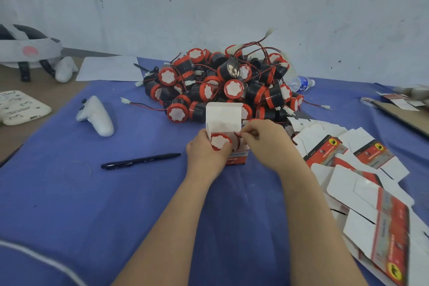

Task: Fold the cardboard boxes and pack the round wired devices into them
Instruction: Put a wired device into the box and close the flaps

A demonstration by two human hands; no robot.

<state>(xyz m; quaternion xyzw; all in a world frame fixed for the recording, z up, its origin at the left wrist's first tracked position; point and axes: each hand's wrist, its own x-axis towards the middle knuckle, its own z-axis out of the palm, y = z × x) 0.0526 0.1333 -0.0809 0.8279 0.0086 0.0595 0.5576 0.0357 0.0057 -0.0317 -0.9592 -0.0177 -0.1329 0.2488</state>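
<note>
Round device [220,142] in an open box [224,116]
The left hand [205,153] grips box and device; the right hand [267,140] pinches its red wire [237,139], at 6 o'clock of the pile [220,81].

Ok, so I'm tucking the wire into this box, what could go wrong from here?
The red wire your right hand pinches lies at the box rim; the upright flap could trap it when closed. Your left hand grips thin cardboard around the device; squeezing might crease it.
</note>
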